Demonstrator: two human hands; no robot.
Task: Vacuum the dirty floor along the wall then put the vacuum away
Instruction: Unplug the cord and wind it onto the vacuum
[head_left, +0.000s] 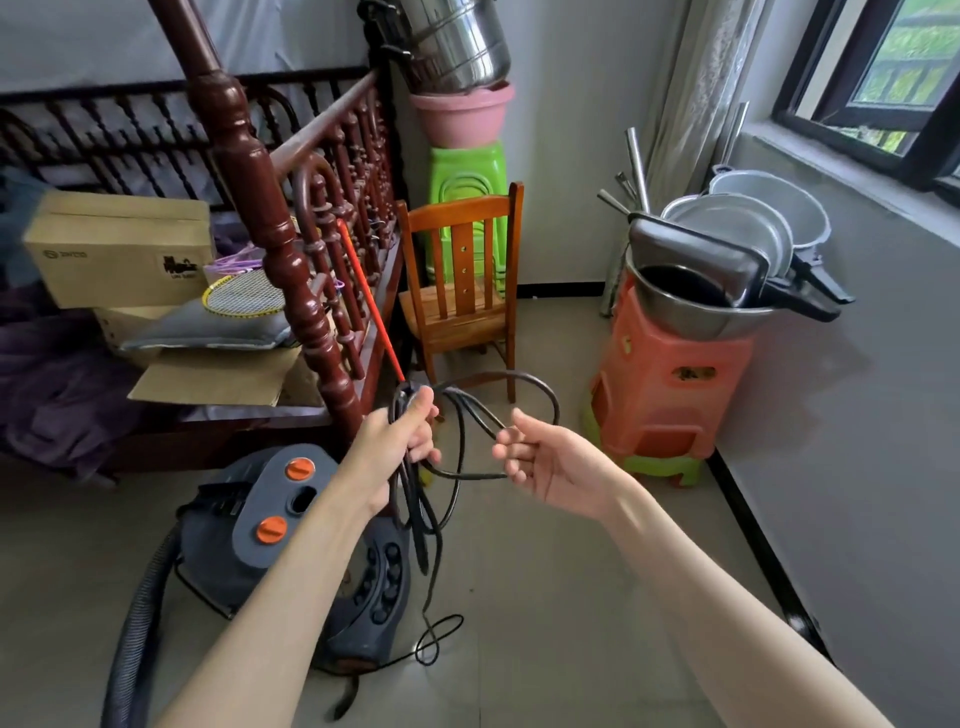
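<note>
Black power cord (519, 384), several loops bunched in the fist of the left hand (402, 441), one loop running across to the curled fingers of the right hand (540, 467); loose end trailed on the tile floor (545, 597). Grey vacuum (270, 525) with orange knobs sat below, beside the wooden bed frame (270, 218). Wooden chair (462, 280) stood behind.

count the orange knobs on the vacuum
2. One orange knob sits near the top of the vacuum, the other orange knob lower down and nearer the camera. An arm covers part of the body, so more may be hidden.
</note>
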